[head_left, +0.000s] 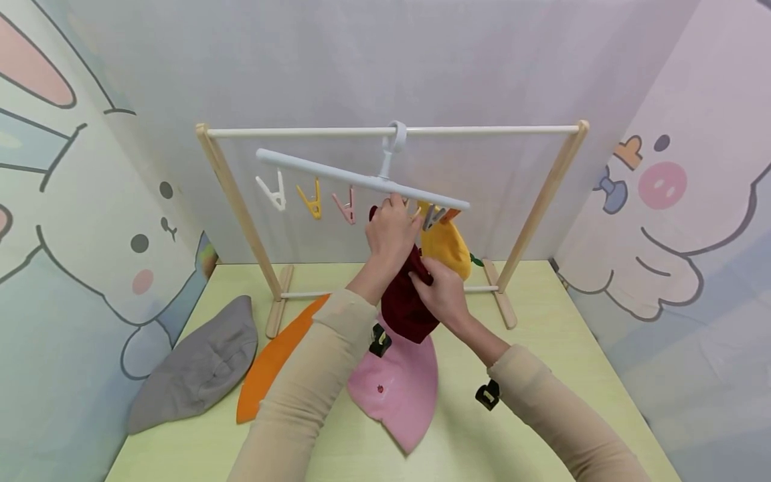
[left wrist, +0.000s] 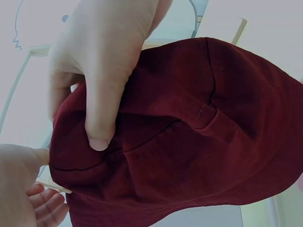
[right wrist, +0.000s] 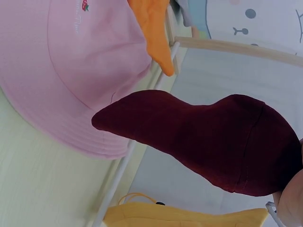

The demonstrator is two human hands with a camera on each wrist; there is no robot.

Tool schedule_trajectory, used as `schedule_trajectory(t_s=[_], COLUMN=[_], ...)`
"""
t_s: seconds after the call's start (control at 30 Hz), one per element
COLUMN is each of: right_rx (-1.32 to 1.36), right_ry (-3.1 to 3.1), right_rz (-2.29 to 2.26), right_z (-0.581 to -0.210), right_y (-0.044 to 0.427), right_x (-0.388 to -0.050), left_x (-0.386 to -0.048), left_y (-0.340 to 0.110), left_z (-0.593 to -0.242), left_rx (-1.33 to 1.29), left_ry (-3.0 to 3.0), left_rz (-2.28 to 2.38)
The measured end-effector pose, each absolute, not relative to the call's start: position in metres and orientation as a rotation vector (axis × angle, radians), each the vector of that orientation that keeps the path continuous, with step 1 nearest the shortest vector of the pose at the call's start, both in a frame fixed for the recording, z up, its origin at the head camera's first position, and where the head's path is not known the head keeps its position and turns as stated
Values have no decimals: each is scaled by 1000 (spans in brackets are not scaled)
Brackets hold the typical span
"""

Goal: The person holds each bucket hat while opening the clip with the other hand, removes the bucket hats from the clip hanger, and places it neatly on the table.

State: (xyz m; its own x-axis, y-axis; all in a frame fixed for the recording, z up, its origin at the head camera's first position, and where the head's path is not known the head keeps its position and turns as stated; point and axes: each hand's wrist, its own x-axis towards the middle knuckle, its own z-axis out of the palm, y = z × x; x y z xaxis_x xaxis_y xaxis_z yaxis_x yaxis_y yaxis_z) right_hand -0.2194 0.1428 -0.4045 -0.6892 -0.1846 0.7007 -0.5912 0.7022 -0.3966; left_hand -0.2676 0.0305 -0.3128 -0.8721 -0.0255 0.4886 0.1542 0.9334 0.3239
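A dark red hat (head_left: pixel 409 304) hangs under the right half of the white hanger (head_left: pixel 337 174). My left hand (head_left: pixel 393 231) is up at the hanger bar, its fingers round a pale clip (left wrist: pixel 54 186) at the hat's edge. Lower and to the right, my right hand (head_left: pixel 444 291) grips the hat's side; its thumb lies on the cloth in the left wrist view, where the right hand (left wrist: pixel 104 61) is above the left hand (left wrist: pixel 21 184). In the right wrist view the red hat (right wrist: pixel 199 142) spans the middle, with part of a hand at the right edge.
A yellow hat (head_left: pixel 444 244) hangs behind, by grey and orange clips. White, yellow and pink clips (head_left: pixel 345 204) hang on the left half. A wooden-ended rack (head_left: pixel 241 201) holds the hanger. Pink (head_left: pixel 400 395), orange (head_left: pixel 274 365) and grey hats (head_left: pixel 201 368) lie on the table.
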Motion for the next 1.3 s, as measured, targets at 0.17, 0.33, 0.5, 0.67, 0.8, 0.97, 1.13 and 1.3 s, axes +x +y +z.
schedule_trajectory(t_s=[0.17,0.33,0.5,0.67,0.8,0.97,1.13,1.3], right_rx=[599,615,610,601,596,598,600,594], right_ry=[-2258,-2254,-2271,-2268,-2260,-2245,-2235,-2234], right_rz=[810,803,803,809,811,830,829,808], right_z=[-403,-402,-401,-401,-400,-398,-397,-396], right_y=[143,144,147,149,151,152,155,157], right_x=[-217,-217,-218,-219,-220,-221,-221,-221], left_x=[-269,-270,-272,-273,-273,-274,-273,-273], left_y=[32,32,30,28,26,23,21,20], left_z=[-314,-314,-315,-317,-317,-316,-315,-315], left_rx=[-79,-76,-91,-103,-131,-167,-176,-178], left_ry=[-2565,-2541,-2482,-2448,-2413,-2397,-2411,-2420], left_rz=[-463,-438,-426,-418,-416,-399,-392,-405])
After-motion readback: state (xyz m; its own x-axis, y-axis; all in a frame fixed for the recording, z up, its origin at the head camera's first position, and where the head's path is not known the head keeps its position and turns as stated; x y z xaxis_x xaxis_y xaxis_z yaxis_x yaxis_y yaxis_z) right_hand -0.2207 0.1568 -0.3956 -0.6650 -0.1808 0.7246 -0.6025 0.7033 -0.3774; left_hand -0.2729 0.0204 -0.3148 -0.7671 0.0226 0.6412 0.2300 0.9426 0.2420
